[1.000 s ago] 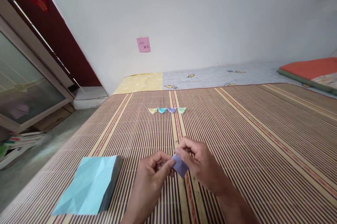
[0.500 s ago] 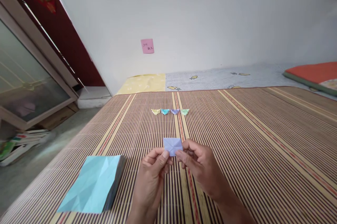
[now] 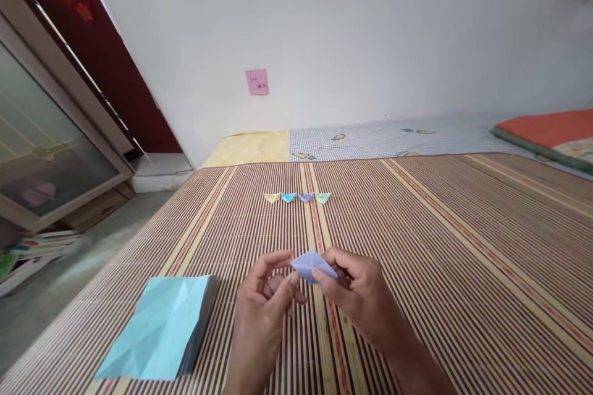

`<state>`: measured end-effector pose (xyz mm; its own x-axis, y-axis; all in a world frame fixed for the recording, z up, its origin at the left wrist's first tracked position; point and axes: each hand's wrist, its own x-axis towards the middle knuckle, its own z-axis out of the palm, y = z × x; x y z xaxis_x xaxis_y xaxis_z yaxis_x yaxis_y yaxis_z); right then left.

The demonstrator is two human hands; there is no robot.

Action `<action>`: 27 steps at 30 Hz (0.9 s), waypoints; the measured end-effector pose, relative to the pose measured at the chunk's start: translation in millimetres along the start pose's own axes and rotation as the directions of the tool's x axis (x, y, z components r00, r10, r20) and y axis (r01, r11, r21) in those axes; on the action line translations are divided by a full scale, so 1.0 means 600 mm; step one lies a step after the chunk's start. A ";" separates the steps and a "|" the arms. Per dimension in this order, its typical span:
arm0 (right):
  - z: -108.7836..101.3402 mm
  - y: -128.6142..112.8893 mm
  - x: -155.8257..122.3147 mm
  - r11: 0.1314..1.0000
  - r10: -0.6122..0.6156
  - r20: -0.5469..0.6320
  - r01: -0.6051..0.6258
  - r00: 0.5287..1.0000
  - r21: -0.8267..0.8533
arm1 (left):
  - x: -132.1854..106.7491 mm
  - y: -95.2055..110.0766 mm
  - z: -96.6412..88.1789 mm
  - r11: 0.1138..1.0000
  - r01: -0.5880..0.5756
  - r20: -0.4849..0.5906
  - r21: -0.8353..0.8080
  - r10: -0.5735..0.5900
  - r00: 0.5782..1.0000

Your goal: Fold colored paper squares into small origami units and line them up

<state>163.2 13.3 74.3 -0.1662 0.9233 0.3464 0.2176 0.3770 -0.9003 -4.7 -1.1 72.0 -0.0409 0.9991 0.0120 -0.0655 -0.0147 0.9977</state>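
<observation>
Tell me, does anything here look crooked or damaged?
Nothing much. The top blue sheet of the paper stack shows creases; the four small folded pieces sit in a tidy row on the mat, and the held purple fold looks intact.

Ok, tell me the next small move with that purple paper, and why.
Probably press the purple paper flat along its crease: left hand and right hand pinch it half-folded, while four folded pieces lie in a row beyond.
</observation>
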 end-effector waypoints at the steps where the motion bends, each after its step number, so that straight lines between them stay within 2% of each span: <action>1: 0.001 -0.001 -0.001 0.997 -0.042 -0.007 0.042 0.999 -0.066 | -0.003 0.004 -0.003 0.999 -0.032 -0.030 0.039 0.033 0.999; 4: 0.006 0.000 -0.004 0.966 -0.160 0.002 0.157 0.987 -0.205 | -0.011 0.016 -0.012 0.976 -0.119 -0.064 0.183 0.133 0.989; 6: 0.008 0.002 -0.005 0.941 -0.233 0.011 0.229 0.972 -0.251 | -0.013 0.021 -0.015 0.961 -0.139 -0.047 0.237 0.155 0.987; 8: 0.009 0.005 -0.006 0.910 -0.316 -0.001 0.302 0.949 -0.285 | -0.012 0.019 -0.017 0.976 -0.117 0.002 0.185 0.118 0.993; 12: 0.011 0.004 -0.005 0.873 -0.431 -0.060 0.399 0.900 -0.281 | -0.002 0.004 -0.016 0.996 0.000 0.092 -0.090 0.009 0.996; 15: 0.016 -0.007 -0.005 0.913 -0.398 -0.110 0.382 0.911 -0.141 | 0.003 -0.006 -0.016 0.982 -0.005 0.037 -0.191 0.013 0.999; 19: 0.025 -0.016 -0.006 0.954 -0.282 -0.150 0.293 0.947 0.056 | 0.000 -0.005 -0.015 0.985 -0.082 -0.054 -0.153 0.074 0.996; 24: 0.039 -0.010 -0.010 0.963 -0.207 -0.213 0.237 0.955 0.128 | -0.006 -0.001 -0.006 0.983 -0.178 -0.141 -0.040 0.171 0.975; 27: 0.047 -0.006 -0.012 0.964 -0.184 -0.253 0.225 0.950 0.143 | -0.006 -0.005 0.001 0.979 -0.197 -0.190 -0.060 0.183 0.965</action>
<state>136.4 3.2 67.8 0.0452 0.8264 0.5613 0.0352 0.5602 -0.8276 -4.0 -4.7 68.9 -0.2412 0.9534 0.1813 -0.1155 -0.2137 0.9701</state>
